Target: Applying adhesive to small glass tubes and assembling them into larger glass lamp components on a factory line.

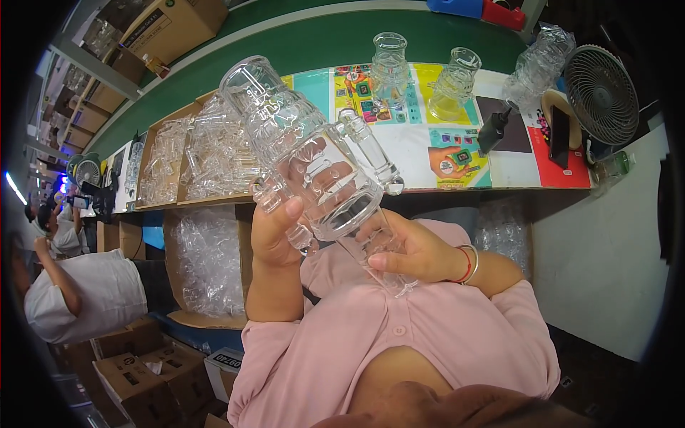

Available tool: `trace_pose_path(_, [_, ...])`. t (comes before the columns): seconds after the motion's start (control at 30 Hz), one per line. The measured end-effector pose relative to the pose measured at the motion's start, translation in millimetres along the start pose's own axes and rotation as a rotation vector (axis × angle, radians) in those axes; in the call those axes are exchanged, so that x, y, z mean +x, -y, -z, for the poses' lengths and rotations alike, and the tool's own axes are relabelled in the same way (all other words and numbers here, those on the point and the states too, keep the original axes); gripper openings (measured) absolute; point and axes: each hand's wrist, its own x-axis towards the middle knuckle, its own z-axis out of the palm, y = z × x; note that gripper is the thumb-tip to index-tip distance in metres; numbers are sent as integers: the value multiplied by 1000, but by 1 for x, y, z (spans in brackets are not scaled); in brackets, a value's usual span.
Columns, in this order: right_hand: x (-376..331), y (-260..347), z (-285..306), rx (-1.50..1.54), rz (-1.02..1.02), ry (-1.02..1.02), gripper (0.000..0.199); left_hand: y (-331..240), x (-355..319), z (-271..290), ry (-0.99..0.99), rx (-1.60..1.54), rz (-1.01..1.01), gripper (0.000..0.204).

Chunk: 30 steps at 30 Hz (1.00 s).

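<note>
Both hands grip what I'm watching: my left hand [275,232] wraps the base of a clear glass piece [307,153], my right hand [410,253] pinches its lower stem, holding it raised and tilted in front of the chest. I judge this an inspection step; next calls for turning it slowly without knocking the side tube. Beyond, the bench [399,139] with bright printed mats carries two more glass vessels [421,78], cardboard trays of glassware [193,157] to the left, a small fan [601,94] right, a green strip behind
</note>
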Motion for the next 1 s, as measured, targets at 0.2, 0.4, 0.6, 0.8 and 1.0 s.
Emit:
trace_pose_path(0.2, [1, -2, -3, 25, 7, -17, 39, 1, 0, 4, 21, 99, -19, 82])
trace_pose_path(0.4, [3, -7, -6, -16, 43, -61, 37, 2, 0, 9, 34, 146, -1, 87])
trace_pose_path(0.6, [4, -6, 9, -192, 75, -40, 38, 13, 0, 22, 64, 149, 16, 88])
trace_pose_path(0.8, [-3, 2, 27, -663, 159, -9, 45, -39, 15, 38, 148, 252, -75, 88])
trace_pose_path(1.0, [-1, -10, 10, -773, 318, 8, 52, -84, 41, 39, 303, 75, -272, 70])
